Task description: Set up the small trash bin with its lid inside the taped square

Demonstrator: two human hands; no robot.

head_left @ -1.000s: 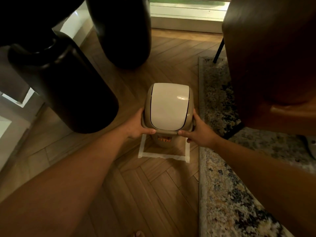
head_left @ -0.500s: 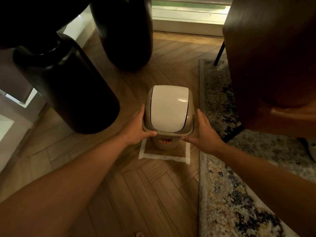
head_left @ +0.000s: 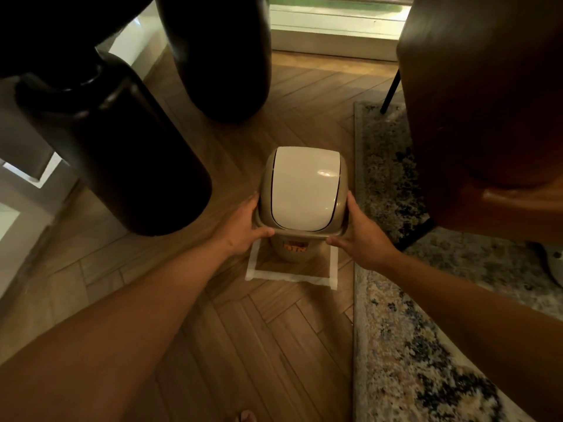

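Note:
A small beige trash bin (head_left: 291, 251) with an orange label stands on the wooden floor inside a white taped square (head_left: 292, 277). Its swing lid (head_left: 303, 193), cream flap in a beige frame, sits on top of it. My left hand (head_left: 243, 229) grips the lid frame's left side, thumb under the near rim. My right hand (head_left: 362, 239) holds the right side, thumb at the near right corner. The far part of the square is hidden by the bin.
Two tall dark vases (head_left: 122, 147) (head_left: 219, 56) stand left and behind the bin. A patterned rug (head_left: 411, 345) lies along the right, with a brown leather chair (head_left: 487, 102) on it. A window sill (head_left: 332, 35) runs at the back.
The bin with its lid has shifted slightly away from me within the square, showing more floor in front of it. Both hands stay on the lid's sides.

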